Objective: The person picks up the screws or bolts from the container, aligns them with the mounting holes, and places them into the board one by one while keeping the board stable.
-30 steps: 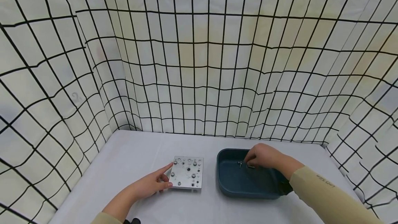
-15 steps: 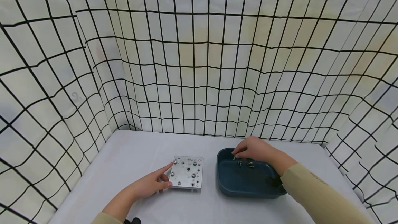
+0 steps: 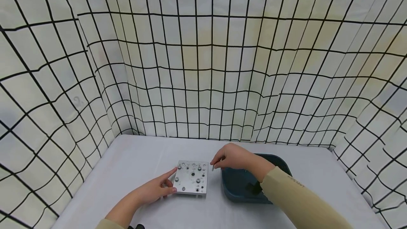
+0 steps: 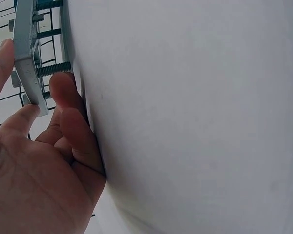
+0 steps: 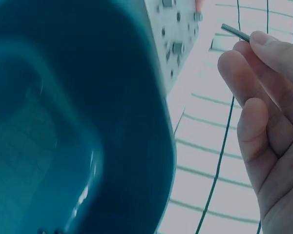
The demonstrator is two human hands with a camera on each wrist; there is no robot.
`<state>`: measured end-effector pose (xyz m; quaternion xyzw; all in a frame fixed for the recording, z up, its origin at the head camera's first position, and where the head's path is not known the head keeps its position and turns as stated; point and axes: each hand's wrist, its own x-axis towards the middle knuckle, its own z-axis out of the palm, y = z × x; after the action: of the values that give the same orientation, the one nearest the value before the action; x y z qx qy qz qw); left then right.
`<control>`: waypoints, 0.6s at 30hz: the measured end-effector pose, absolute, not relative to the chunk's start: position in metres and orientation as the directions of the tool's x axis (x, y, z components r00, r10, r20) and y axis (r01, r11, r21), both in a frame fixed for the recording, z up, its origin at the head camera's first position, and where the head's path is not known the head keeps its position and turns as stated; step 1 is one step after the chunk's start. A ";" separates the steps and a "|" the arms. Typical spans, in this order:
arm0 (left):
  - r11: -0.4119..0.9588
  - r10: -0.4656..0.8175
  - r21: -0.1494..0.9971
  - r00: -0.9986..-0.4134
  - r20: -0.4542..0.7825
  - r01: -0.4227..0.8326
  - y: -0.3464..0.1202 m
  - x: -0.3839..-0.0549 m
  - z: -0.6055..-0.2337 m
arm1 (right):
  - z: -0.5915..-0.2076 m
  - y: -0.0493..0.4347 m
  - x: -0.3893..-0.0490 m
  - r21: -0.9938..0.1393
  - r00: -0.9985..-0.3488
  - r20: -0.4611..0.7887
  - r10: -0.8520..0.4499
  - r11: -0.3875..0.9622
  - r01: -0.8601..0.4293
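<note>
A square silver metal plate [image 3: 190, 183] with holes and several socket-head screws lies on the white table. My left hand [image 3: 154, 189] holds its left side, the index finger near the far corner and the thumb at the near one. In the left wrist view, threaded screw ends stick out beneath the plate [image 4: 25, 53], and the other fingers curl below its edge. Between thumb and fingertips, my right hand [image 3: 233, 157] pinches a small screw [image 5: 234, 32], thread pointing outward, just right of the plate. Its head is hidden by the fingers.
A dark blue tray [image 3: 227, 190] stands right of the plate, partly under my right forearm; much of its inside is hidden. A black object [image 3: 139, 226] shows at the bottom edge by the left sleeve. White walls with a black grid [image 3: 203, 80] enclose the table.
My right hand has lifted a screw out of the blue tray and moved left to beside the plate. The left hand and plate have stayed in place.
</note>
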<state>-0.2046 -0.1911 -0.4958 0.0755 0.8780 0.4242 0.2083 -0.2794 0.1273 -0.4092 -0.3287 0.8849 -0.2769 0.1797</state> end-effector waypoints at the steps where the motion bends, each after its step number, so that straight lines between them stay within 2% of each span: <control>1: 0.627 0.311 0.778 -0.902 -0.301 -0.043 -0.191 -0.204 -0.495 | -0.410 0.121 -0.278 -0.606 -0.713 -0.141 -0.687 0.629 -0.486; 5: 0.624 0.318 0.781 -0.902 -0.293 -0.034 -0.191 -0.202 -0.493 | -0.414 0.102 -0.272 -0.616 -0.685 -0.149 -0.713 0.609 -0.499; 9: 0.616 0.324 0.787 -0.902 -0.287 -0.029 -0.191 -0.202 -0.493 | -0.418 0.093 -0.267 -0.612 -0.684 -0.155 -0.713 0.613 -0.500; 18: 0.597 0.342 0.801 -0.892 -0.296 -0.037 -0.193 -0.205 -0.498 | -0.427 0.080 -0.259 -0.540 -0.670 -0.193 -0.717 0.648 -0.537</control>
<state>-0.2048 -0.1932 -0.4982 0.0880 0.8672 0.4402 0.2155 -0.2586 0.0797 -0.4267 -0.3540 0.8856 -0.2255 0.1989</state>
